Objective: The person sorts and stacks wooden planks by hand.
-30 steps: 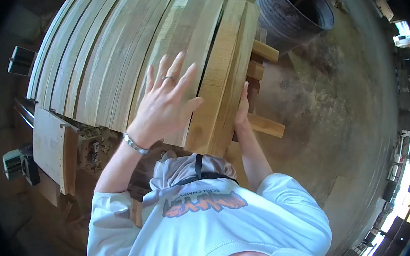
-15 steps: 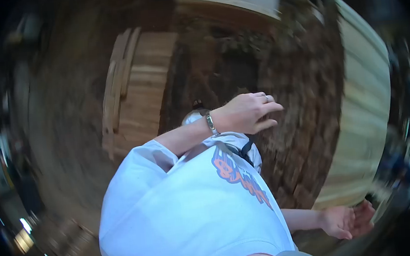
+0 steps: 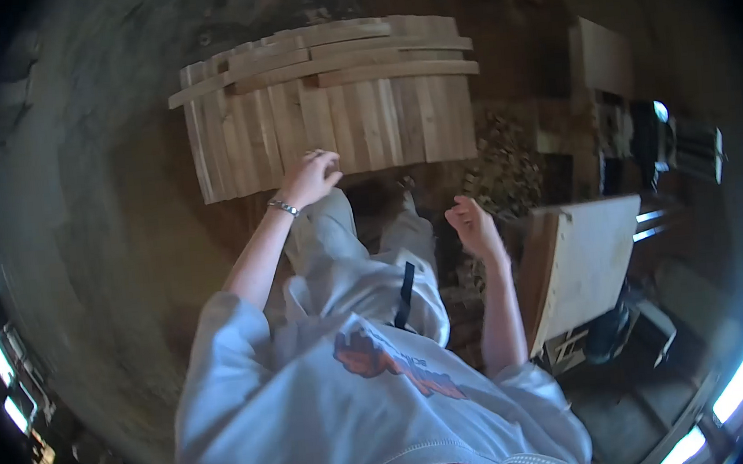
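Note:
In front of me is a broad stack of wooden boards (image 3: 362, 122), laid side by side, with several narrow wooden strips (image 3: 278, 70) lying crosswise over the far part. My left hand (image 3: 310, 181), with a metal bracelet on the wrist, overlaps the near edge of the stack in this view. Its fingers are loosely bent, the thumb stands apart, and nothing shows in it. To the right, my right hand (image 3: 475, 228) hangs in the air beside my leg, fingers loosely curled and empty.
A pale block-like wooden piece (image 3: 590, 257) stands at my right, with metal framing by it. Wood scraps (image 3: 507, 167) litter the floor beyond my right hand. Farther right stands an upright board (image 3: 604, 57). Bare floor (image 3: 123, 218) stretches to the left.
My view has turned left, bringing the board stack from the left to straight ahead. Both arms now reach forward; the right hand came up from the lower right. The long pale panel left view.

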`<state>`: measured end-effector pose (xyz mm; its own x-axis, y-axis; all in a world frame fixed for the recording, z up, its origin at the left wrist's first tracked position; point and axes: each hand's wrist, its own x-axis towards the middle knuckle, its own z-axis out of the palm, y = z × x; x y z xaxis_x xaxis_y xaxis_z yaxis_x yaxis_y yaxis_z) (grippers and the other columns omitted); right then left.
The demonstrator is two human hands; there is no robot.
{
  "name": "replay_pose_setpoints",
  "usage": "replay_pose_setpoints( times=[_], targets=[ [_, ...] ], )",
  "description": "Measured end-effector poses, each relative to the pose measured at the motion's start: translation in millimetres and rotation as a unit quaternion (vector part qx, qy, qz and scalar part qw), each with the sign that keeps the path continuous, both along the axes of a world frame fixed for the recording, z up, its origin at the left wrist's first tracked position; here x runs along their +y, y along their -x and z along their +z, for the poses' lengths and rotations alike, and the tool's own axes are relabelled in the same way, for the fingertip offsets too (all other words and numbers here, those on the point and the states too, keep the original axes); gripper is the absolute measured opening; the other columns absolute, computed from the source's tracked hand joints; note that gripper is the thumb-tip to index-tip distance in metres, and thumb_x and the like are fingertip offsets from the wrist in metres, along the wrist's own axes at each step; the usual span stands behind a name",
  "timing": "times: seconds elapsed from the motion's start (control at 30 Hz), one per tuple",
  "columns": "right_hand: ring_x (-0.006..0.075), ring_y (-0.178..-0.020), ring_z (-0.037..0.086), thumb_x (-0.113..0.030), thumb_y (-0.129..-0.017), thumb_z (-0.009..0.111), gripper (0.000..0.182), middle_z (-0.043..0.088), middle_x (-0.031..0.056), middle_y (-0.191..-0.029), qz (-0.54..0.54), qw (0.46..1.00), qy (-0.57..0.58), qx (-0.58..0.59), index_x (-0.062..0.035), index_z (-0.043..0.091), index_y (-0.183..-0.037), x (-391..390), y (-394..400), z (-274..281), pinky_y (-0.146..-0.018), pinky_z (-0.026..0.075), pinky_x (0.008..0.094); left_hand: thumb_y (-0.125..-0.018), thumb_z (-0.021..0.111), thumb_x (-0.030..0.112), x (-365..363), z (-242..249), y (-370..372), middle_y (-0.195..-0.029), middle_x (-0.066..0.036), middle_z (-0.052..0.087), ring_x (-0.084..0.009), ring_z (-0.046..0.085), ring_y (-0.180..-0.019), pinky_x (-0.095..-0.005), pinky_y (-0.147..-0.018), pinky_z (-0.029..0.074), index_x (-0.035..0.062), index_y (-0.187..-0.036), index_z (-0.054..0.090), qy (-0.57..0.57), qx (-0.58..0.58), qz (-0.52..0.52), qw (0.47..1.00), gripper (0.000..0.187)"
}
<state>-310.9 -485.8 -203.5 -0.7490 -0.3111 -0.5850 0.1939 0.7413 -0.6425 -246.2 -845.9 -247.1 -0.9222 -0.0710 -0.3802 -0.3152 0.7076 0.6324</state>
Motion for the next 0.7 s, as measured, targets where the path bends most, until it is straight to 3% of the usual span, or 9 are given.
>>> replay_pose_setpoints(
  times=[0.13, 0.2, 0.3, 0.37, 0.4, 0.5, 0.6, 0.63, 0.7],
  targets=[
    [0.0344, -0.113, 0.058, -0.031, -0.082, 0.071, 0.056, 0.062, 0.0205, -0.117, 0.280, 0.951, -0.109, 0.066, -0.0007, 0.055, -0.126, -68, 138, -96, -0.094, 0.047, 0.0445, -0.079, 0.070, 0.017, -107, -102, 0, -0.105, -0.008, 0.068, -0.0282, 0.062, -0.104, -0.0386, -0.089, 0.051, 0.0071, -0.107, 0.065, 0.112, -0.015, 0.068, 0.991, 0.030],
    [0.0351, -0.119, 0.053, -0.029, -0.081, 0.072, 0.058, 0.058, 0.0197, -0.123, 0.298, 0.937, -0.152, 0.106, -0.0019, 0.052, -0.128, -104, 194, -165, -0.098, 0.044, 0.0451, -0.080, 0.070, 0.015, -144, -144, 34, -0.110, -0.006, 0.067, -0.0260, 0.060, -0.107, -0.0368, -0.092, 0.051, 0.0074, -0.109, 0.066, 0.126, -0.043, 0.066, 0.989, 0.030],
    [0.0373, -0.128, 0.042, -0.020, -0.074, 0.076, 0.068, 0.048, 0.0151, -0.137, 0.353, 0.869, -0.233, 0.255, -0.0064, 0.047, -0.134, -156, 272, -278, -0.106, 0.039, 0.0459, -0.083, 0.067, 0.013, -185, -256, 105, -0.124, -0.008, 0.061, -0.0269, 0.054, -0.119, -0.0384, -0.101, 0.047, 0.0075, -0.116, 0.064, 0.160, 0.063, 0.024, 0.985, 0.034],
    [0.0358, -0.128, 0.042, -0.017, -0.071, 0.076, 0.069, 0.050, 0.0128, -0.134, 0.309, 0.887, -0.177, 0.295, -0.0080, 0.048, -0.133, -176, 293, -331, -0.105, 0.038, 0.0466, -0.082, 0.069, 0.015, -192, -313, 152, -0.136, -0.012, 0.051, -0.0296, 0.051, -0.121, -0.0441, -0.103, 0.043, 0.0104, -0.130, 0.054, 0.204, 0.128, 0.011, 0.971, 0.051],
    [0.0343, -0.127, 0.043, -0.014, -0.069, 0.077, 0.070, 0.051, 0.0105, -0.132, 0.269, 0.893, -0.124, 0.338, -0.0095, 0.048, -0.133, -177, 292, -345, -0.104, 0.038, 0.0473, -0.080, 0.073, 0.017, -188, -328, 169, -0.140, -0.014, 0.045, -0.0309, 0.051, -0.120, -0.0475, -0.100, 0.042, 0.0128, -0.138, 0.047, 0.218, 0.146, 0.012, 0.965, 0.064],
    [0.0307, -0.120, 0.047, -0.016, -0.069, 0.078, 0.064, 0.055, 0.0084, -0.123, 0.286, 0.871, -0.194, 0.349, -0.0111, 0.054, -0.128, -174, 287, -357, -0.102, 0.039, 0.0479, -0.085, 0.062, 0.010, -177, -338, 182, -0.135, -0.014, 0.049, -0.0303, 0.052, -0.117, -0.0468, -0.096, 0.042, 0.0078, -0.136, 0.046, 0.237, 0.091, -0.066, 0.965, 0.053],
    [0.0287, -0.110, 0.052, -0.017, -0.070, 0.078, 0.054, 0.058, 0.0067, -0.114, 0.379, 0.873, -0.129, 0.277, -0.0108, 0.061, -0.120, -161, 304, -344, -0.096, 0.043, 0.0458, -0.082, 0.070, 0.014, -186, -337, 172, -0.126, -0.014, 0.051, -0.0254, 0.054, -0.108, -0.0408, -0.090, 0.041, 0.0104, -0.138, 0.043, 0.237, 0.069, -0.092, 0.965, 0.062],
    [0.0291, -0.102, 0.055, -0.018, -0.070, 0.078, 0.048, 0.060, 0.0070, -0.108, 0.396, 0.871, -0.089, 0.278, -0.0100, 0.064, -0.115, -160, 307, -336, -0.090, 0.047, 0.0425, -0.083, 0.067, 0.011, -188, -342, 160, -0.111, -0.011, 0.058, -0.0231, 0.056, -0.102, -0.0393, -0.090, 0.042, 0.0092, -0.128, 0.052, 0.203, 0.124, -0.059, 0.970, 0.048],
    [0.0292, -0.101, 0.056, -0.017, -0.070, 0.078, 0.049, 0.060, 0.0071, -0.108, 0.416, 0.856, -0.082, 0.295, -0.0101, 0.064, -0.116, -164, 317, -311, -0.088, 0.049, 0.0409, -0.080, 0.063, 0.002, -206, -327, 135, -0.102, -0.009, 0.063, -0.0241, 0.058, -0.103, -0.0391, -0.094, 0.043, 0.0084, -0.110, 0.061, 0.134, 0.085, -0.080, 0.984, 0.031]
  ],
)
